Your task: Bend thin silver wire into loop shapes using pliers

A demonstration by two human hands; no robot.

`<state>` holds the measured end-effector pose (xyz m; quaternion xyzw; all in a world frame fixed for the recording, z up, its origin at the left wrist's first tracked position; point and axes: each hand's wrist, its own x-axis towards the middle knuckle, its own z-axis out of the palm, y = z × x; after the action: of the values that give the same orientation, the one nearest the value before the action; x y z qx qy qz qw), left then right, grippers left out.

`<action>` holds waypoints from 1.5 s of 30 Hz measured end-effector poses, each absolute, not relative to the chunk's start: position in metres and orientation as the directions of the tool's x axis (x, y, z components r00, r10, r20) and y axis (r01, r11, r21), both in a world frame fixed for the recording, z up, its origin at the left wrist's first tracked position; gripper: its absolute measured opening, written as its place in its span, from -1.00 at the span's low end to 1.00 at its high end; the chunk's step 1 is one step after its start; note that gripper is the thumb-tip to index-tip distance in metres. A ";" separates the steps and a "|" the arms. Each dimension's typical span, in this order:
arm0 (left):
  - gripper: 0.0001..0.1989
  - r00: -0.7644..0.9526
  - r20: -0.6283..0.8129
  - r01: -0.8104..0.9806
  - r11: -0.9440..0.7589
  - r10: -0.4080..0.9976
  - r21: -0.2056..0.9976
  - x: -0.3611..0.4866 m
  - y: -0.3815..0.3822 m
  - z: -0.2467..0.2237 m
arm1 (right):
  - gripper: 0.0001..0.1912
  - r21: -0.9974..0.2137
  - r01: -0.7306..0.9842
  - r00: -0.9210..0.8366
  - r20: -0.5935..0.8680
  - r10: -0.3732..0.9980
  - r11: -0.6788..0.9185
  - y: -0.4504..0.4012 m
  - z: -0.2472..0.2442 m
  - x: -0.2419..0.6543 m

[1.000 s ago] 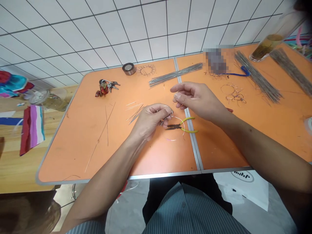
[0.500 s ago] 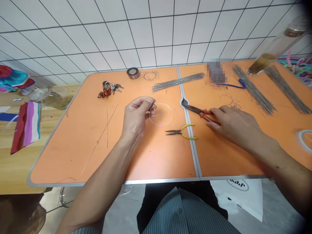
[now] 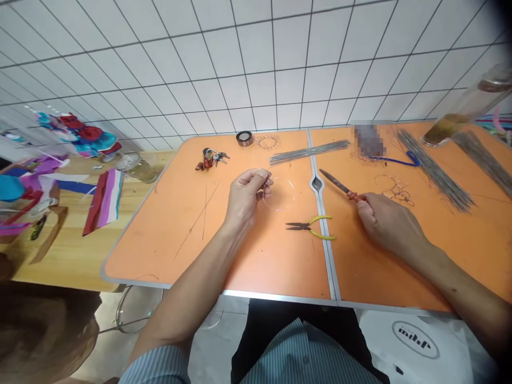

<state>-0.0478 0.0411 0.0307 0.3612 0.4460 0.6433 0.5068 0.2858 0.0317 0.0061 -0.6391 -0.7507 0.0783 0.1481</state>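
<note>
Containers first. On the orange desk [image 3: 276, 266], far right by the tiled wall [image 3: 288, 80], we note a tall clear bottle [image 3: 452, 124] with amber-brown liquid low inside; it slants in our view. At far left, on the wooden desk [image 3: 64, 261], a clear jar [image 3: 140, 168] holds something yellowish; liquid or not, we cannot tell.

Hands well apart. Our left hand [image 3: 248, 194] pinches a thin wire ring [image 3: 294, 194] at its left side, above the orange desk; small pink beads [image 3: 280, 209] sit on its near curve. Our right hand [image 3: 386, 216] is closed around the handles of red-handled pliers [image 3: 340, 186], their dark tips pointing up and left, near a metal-rimmed oval opening [image 3: 317, 184] in the desk seam.

In the way: yellow-handled pliers [image 3: 306, 226] lie jaws parted between our hands, nearer our body, their handles reaching across the seam.

Beyond the hands: keys [image 3: 216, 156], a tape roll [image 3: 245, 138] beside a coiled wire loop [image 3: 267, 142], then a wire bundle [image 3: 310, 152] lying across the seam. Farther right, a pixelated item [image 3: 370, 140], a blue strip [image 3: 400, 161], tangled wire loops [image 3: 394, 192] and two more bundles [image 3: 436, 170]. Striped fabric [image 3: 104, 200] lies near the jar.
</note>
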 end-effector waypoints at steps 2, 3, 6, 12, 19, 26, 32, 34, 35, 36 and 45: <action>-0.73 -0.219 0.021 -0.360 -0.101 0.975 0.927 -0.049 0.042 0.032 | -0.54 -0.646 0.759 -0.144 -0.049 0.988 0.079 0.031 0.018 0.280; -0.71 -0.217 0.022 -0.375 -0.105 0.976 0.921 -0.050 0.043 0.033 | -0.51 -0.769 0.639 -0.187 -0.138 0.973 0.013 0.031 0.024 0.275; -0.66 -0.209 0.030 -0.404 -0.114 0.977 0.907 -0.051 0.043 0.036 | -0.43 -0.923 0.361 -0.367 -0.274 0.889 -0.135 0.033 0.038 0.250; -0.64 -0.229 0.069 -0.421 -0.162 0.971 0.893 -0.055 0.047 0.035 | -0.53 -0.811 0.566 -0.391 -0.108 0.914 0.146 0.041 0.039 0.211; -0.65 -0.251 0.105 -0.412 -0.204 0.962 0.888 -0.056 0.047 0.037 | -0.64 -0.679 0.694 -0.366 -0.048 0.929 0.239 0.032 0.025 0.211; -0.66 -0.255 0.109 -0.406 -0.208 0.961 0.890 -0.058 0.045 0.036 | -0.61 -0.810 0.561 -0.410 -0.093 0.907 0.171 0.025 0.029 0.209; -0.65 -0.250 0.089 -0.447 -0.196 0.964 0.873 -0.057 0.045 0.036 | -0.50 -0.948 0.293 -0.562 -0.278 0.779 -0.128 0.028 0.023 0.209; -0.65 -0.236 0.085 -0.461 -0.189 0.968 0.867 -0.057 0.044 0.038 | -0.45 -0.945 0.196 -0.564 -0.326 0.759 -0.261 0.029 0.025 0.208; -0.65 -0.233 0.082 -0.467 -0.185 0.969 0.865 -0.057 0.044 0.039 | -0.40 -0.939 0.151 -0.563 -0.340 0.754 -0.310 0.030 0.026 0.207; -0.64 -0.232 0.079 -0.470 -0.183 0.969 0.864 -0.057 0.043 0.040 | -0.35 -0.930 0.119 -0.566 -0.352 0.746 -0.348 0.030 0.029 0.207; -0.65 -0.274 0.074 -0.464 -0.199 0.959 0.863 -0.057 0.042 0.045 | -0.50 -0.928 0.372 -0.532 -0.195 0.824 0.020 0.035 0.040 0.195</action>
<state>-0.0567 0.0419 0.0447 0.3262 0.3794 0.7021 0.5067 0.1952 0.0353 0.0398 -0.4373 -0.6836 0.5464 0.2071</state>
